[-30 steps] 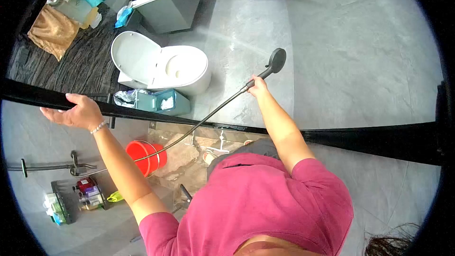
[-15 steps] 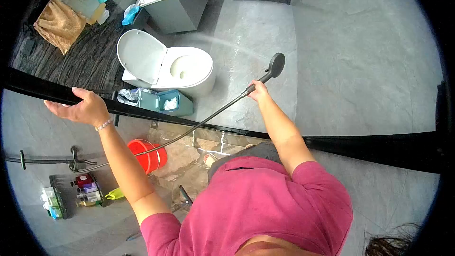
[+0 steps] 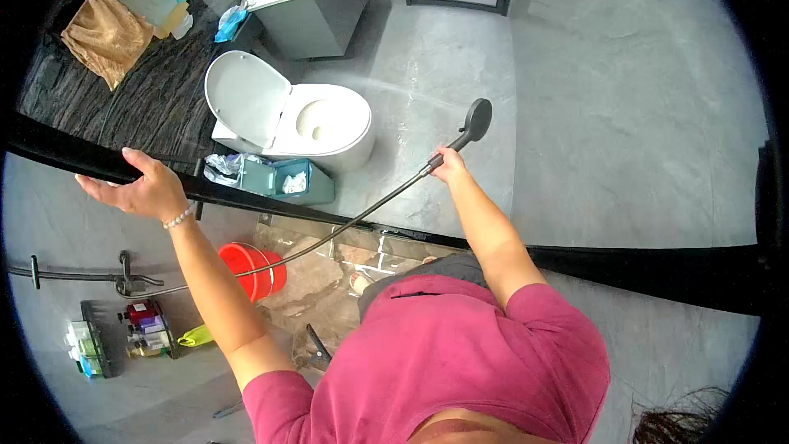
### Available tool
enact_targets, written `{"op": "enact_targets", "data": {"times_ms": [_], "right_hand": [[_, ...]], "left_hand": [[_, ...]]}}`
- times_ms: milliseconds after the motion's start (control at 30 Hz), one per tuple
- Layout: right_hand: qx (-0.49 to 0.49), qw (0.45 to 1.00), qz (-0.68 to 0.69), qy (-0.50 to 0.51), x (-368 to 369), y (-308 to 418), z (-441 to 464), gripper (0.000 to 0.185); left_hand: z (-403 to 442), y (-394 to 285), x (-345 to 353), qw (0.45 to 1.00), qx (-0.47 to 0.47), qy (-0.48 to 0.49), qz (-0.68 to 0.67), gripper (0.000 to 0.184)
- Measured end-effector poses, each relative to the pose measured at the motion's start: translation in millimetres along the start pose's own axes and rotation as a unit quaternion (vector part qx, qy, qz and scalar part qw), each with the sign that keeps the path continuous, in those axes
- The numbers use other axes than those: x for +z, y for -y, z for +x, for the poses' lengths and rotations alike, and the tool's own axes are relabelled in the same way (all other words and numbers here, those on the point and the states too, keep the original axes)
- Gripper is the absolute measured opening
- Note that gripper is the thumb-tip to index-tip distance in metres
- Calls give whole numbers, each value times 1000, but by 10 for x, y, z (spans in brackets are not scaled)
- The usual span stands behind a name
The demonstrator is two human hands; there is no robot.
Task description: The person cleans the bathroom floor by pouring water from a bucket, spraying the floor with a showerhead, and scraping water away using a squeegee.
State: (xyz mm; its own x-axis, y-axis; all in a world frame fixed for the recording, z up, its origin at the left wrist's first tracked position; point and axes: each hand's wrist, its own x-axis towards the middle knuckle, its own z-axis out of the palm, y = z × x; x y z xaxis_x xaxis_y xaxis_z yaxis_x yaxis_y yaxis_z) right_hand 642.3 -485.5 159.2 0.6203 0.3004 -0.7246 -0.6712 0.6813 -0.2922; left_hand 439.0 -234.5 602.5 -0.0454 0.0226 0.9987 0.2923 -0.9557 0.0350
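Note:
My right hand [image 3: 448, 164] is wrapped round the handle of a black shower head [image 3: 477, 121], which points up and away over the grey floor. A faint spray leaves it toward the left, past the toilet. Its dark hose [image 3: 353, 224] runs down left to the wall fitting [image 3: 127, 281], passing above a red bucket [image 3: 251, 270] and behind my left forearm. At the left, my left hand [image 3: 146, 189] rests against the black frame bar [image 3: 74, 150], thumb and fingers apart, with a beaded bracelet on the wrist.
Beyond the bar stand a white toilet [image 3: 329, 121] with raised lid, a teal bin [image 3: 316, 185] and a grey cabinet [image 3: 304, 20]. An orange cloth [image 3: 107, 37] lies on the dark stone surface. Shelves with bottles [image 3: 148, 329] hang at lower left.
The view has shifted slightly, so the toilet and cabinet appear further right and the bar lower at the right. My right hand keeps hold of the shower head, which appears slightly lower.

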Motion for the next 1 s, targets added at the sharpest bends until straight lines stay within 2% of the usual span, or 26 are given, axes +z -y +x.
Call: {"op": "enact_targets", "data": {"times_ms": [133,200,300,367,433,667,1000], "right_hand": [[-16,999,27,-37,22,-23,26,8],[-73,993,50,-79,-24,-11,43,8],[-110,985,103,-78,-29,10,15,11],[-126,982,124,-73,22,54,-72,12],[-144,977,145,-67,14,96,-117,12],[-156,968,190,-40,-18,140,-43,11],[-126,976,173,-29,104,144,-240,15]], "left_hand": [[45,211,59,999,20,-5,36,66],[49,283,74,998,20,-2,55,67],[96,442,91,998,38,1,44,70],[108,507,120,994,63,-6,84,72],[111,522,101,996,42,-3,73,73],[137,458,72,997,27,0,77,70],[204,409,43,998,23,7,61,68]]}}
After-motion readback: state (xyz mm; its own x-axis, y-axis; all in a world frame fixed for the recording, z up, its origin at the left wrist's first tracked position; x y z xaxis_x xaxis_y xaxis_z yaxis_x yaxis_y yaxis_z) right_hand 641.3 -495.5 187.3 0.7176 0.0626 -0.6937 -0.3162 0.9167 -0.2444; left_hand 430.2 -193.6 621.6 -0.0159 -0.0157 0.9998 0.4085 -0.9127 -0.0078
